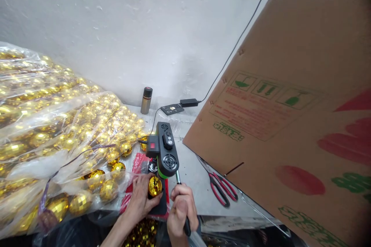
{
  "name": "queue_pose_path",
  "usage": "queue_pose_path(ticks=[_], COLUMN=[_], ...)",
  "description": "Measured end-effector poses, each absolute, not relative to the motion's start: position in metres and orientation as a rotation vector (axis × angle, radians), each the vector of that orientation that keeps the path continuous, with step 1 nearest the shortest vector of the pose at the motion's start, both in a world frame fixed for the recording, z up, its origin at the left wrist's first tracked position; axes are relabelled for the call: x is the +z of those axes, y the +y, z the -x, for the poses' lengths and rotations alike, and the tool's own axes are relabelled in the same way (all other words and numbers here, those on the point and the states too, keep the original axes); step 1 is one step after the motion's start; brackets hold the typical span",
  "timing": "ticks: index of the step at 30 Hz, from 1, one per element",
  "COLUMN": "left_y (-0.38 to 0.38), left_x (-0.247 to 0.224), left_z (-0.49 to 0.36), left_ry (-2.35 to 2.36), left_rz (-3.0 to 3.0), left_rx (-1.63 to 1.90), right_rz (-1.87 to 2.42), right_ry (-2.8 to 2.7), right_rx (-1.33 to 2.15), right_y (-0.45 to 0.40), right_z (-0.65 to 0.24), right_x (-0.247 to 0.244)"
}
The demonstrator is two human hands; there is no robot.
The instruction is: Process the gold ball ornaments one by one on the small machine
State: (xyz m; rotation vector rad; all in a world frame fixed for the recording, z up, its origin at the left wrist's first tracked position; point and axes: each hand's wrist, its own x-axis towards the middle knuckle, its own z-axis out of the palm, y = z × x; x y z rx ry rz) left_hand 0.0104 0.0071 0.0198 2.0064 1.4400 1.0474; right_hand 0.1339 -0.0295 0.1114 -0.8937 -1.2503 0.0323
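Observation:
A small gold mirrored ball sits between the thumb and fingers of my left hand, over a dark pad with red edges. My right hand is wrapped round the dark handle of a tool, whose metal shaft rises toward a black device with round vents and a green lower edge. That device stands just above the ball, with a small black box bearing a red switch at its left side. Whether the shaft touches the device cannot be made out.
Clear plastic bags of gold balls fill the left. A large cardboard box leans in on the right, beside red-handled pliers. Near the wall are a spray can, a flat black panel and a power adapter with its cable.

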Motion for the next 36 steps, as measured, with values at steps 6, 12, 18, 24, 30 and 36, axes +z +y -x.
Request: queue_pose_path(ticks=[6, 12, 18, 24, 30, 36], left_y=[0.009, 0.010, 0.013, 0.014, 0.015, 0.016], left_x=[0.015, 0.007, 0.007, 0.007, 0.006, 0.009], left_z=[-0.013, -0.015, -0.017, -0.018, -0.017, -0.016], left_ry=[1.467, 1.485, 1.509, 1.481, 1.472, 1.456], left_rz=[-2.002, -2.042, -2.023, -1.970, -1.941, -1.963], left_rx=[1.056, 1.111, 1.115, 1.110, 1.126, 1.144], right_rz=[0.892, 0.892, 0.873, 0.871, 0.929, 0.944], right_ry=[-1.246, -1.252, -1.273, -1.313, -1.293, -1.263], right_rx=[0.045, 0.038, -0.011, 0.000, 0.110, 0.176], right_y=[-0.030, -0.026, -0.023, -0.029, -0.026, -0.025], right_z=[-0.132, -0.132, -0.133, -0.134, -0.138, -0.135], right_x=[0.111, 0.111, 0.101, 0.103, 0.155, 0.192])
